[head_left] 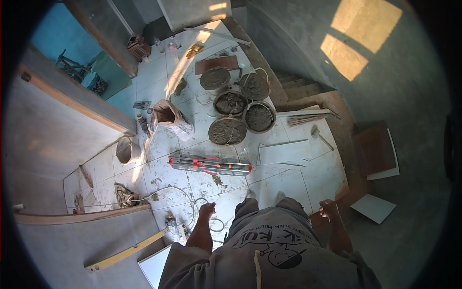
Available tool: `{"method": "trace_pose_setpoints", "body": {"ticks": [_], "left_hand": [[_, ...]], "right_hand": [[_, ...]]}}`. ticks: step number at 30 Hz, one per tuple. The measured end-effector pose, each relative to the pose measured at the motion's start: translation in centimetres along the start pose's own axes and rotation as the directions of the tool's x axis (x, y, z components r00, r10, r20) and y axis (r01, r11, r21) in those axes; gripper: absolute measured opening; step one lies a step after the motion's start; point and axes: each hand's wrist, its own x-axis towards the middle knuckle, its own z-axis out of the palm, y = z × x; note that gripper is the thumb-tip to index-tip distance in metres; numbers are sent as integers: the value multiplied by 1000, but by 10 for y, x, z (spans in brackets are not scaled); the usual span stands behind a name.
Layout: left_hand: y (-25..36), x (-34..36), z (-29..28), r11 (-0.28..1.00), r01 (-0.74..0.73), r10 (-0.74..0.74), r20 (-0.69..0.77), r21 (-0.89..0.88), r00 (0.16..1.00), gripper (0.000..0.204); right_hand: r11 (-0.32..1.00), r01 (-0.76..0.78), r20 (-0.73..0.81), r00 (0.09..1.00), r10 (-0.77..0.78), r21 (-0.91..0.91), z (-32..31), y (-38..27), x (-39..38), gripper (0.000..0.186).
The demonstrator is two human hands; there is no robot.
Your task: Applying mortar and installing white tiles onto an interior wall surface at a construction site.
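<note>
White floor tiles (276,185) held the red-and-grey tile cutter (211,165) just beyond the feet (251,194), nearer than the mortar buckets (227,132), so stepping clear of the left-side cable (169,187) seemed wise, while left hand (207,209) and right hand (328,208) hung curled, around what, if anything, I could not tell.

Sack (185,128) stood upright, mouth open. Right of it: five buckets (275,115) clustered, full of grey mortar (227,131). Beyond the sack, slightly right, lay a brown board (219,64); beyond and left sat a wooden crate (139,46). Left of the sack and nearer the camera: a pail (127,151), then a crumpled rag (126,195). Nearer still, on the same side, a yellow level (127,250) lay aslant. Well right of the sack: thin sticks (308,119) in a bundle, stairs (301,89) behind them. Sunlight (365,24) patched the wall (409,72), far right of the sack.
</note>
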Motion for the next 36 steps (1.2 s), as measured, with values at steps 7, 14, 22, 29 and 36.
{"method": "trace_pose_setpoints", "body": {"ticks": [7,14,22,29,36], "left_hand": [[52,-15,46,982,-187,187,-25,24,982,39],[36,-23,138,938,-295,278,112,181,954,42],[34,-82,152,986,-164,166,59,-33,984,36],[38,-103,168,997,-83,83,20,0,996,34],[56,-110,201,983,-166,159,88,74,983,37]], "right_hand": [[998,-61,63,996,59,18,-21,37,18,21],[991,-124,71,990,120,58,-67,95,51,27],[963,-174,111,982,154,204,-98,106,79,17],[968,-138,135,985,111,211,-114,104,99,16],[970,-140,105,987,121,196,-125,124,103,16]]}}
